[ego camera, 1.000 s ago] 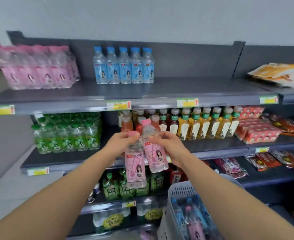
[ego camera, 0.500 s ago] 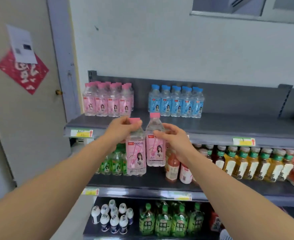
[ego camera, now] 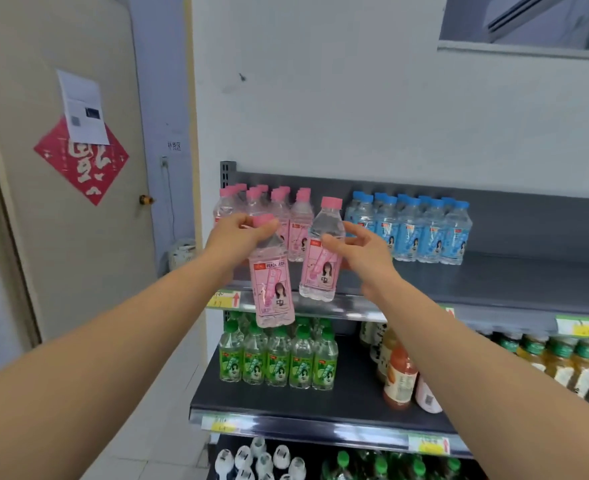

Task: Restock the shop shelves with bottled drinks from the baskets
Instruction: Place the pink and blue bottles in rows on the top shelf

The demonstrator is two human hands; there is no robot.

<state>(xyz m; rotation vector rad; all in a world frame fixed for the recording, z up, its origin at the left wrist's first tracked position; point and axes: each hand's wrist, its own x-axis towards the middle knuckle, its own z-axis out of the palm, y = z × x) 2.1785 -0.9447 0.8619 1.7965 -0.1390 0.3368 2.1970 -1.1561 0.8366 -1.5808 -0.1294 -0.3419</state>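
My left hand [ego camera: 241, 237] grips the pink cap of a peach soda bottle [ego camera: 273, 289], which hangs in front of the top shelf's edge [ego camera: 494, 306]. My right hand [ego camera: 359, 251] holds a second pink-labelled bottle [ego camera: 321, 261] by its side, tilted slightly, its base at the shelf's front lip. Just behind them a group of pink-capped bottles [ego camera: 269, 209] stands at the left end of the top shelf. The baskets are out of view.
Blue-capped bottles [ego camera: 411, 230] stand right of the pink group, with bare shelf further right. Green-capped bottles [ego camera: 279, 362] and orange and tea bottles [ego camera: 400, 379] fill the shelf below. A door [ego camera: 61, 202] with a red sign is at the left.
Both hands have lifted the two pink bottles from waist height near the basket up to the top shelf. My view has swung up and left; the basket has left the frame.
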